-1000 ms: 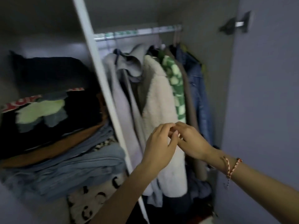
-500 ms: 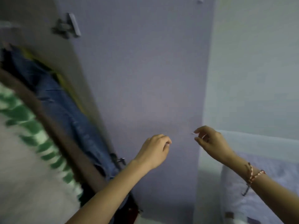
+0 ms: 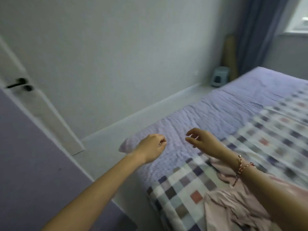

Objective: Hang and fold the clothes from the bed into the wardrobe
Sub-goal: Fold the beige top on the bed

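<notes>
Over the bed (image 3: 225,104) — left hand (image 3: 150,147) curled, empty; right hand (image 3: 205,142) loose-fingered, empty — pink garment (image 3: 230,207) below.

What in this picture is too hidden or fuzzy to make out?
All from the head view:
1. the pink garment: the right forearm covers part and the bottom edge cuts off more, so its type is unclear.
2. the grey-blue object by the wall: too blurred to identify.
3. the left hand: curled fingers hide whether the palm holds anything.
</notes>
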`<state>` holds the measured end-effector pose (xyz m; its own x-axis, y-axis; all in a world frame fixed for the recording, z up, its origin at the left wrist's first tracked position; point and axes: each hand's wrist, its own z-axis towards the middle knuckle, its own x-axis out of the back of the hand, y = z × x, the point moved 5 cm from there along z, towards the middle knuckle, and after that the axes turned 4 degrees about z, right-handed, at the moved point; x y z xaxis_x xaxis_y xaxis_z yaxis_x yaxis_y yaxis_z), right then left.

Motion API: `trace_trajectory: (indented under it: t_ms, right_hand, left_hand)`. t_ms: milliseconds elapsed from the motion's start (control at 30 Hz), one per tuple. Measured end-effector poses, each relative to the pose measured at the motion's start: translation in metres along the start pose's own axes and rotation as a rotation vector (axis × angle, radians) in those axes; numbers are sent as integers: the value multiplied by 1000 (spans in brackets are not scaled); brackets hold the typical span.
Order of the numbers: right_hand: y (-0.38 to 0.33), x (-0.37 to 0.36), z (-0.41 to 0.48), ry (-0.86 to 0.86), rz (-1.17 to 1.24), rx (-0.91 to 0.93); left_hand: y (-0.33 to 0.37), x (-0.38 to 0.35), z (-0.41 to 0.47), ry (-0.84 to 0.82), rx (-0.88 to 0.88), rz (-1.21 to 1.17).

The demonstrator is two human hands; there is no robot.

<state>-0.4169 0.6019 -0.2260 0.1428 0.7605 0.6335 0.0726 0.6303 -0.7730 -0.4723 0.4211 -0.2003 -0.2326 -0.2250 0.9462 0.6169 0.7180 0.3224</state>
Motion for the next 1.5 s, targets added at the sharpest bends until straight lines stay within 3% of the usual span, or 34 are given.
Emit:
trace_trajectory:
  t_ms: [233, 433, 600, 833, 1033, 1200, 1300, 1400, 1500]
  right_hand:
    - [117, 89, -188, 481, 8, -573]
    - [157, 71, -339, 765, 107, -885]
    - [185, 56, -429, 959, 187, -1100]
    - [251, 43, -475, 944, 347, -1287]
    - [314, -2, -442, 775, 675, -1362]
    - [371, -47, -406, 730, 990, -1422]
    - [401, -62, -386, 686, 1017, -1435]
    - [430, -64, -368, 766, 1032, -1425]
    - [445, -66, -369, 910, 983, -1579]
  left_hand:
    - [95, -89, 29, -398, -402, 64]
    - [168, -149, 12, -585, -671, 108]
    - [215, -195, 1, -690, -783, 161]
    - [277, -248, 3, -747, -829, 224]
    - [320, -302, -3, -832, -804, 289]
    - [338, -346, 5, -891, -751, 306]
    - [334, -358, 15, -928, -690, 292]
    - [324, -374, 36, -924, -579, 300]
    - [320, -388, 41, -940, -543, 328]
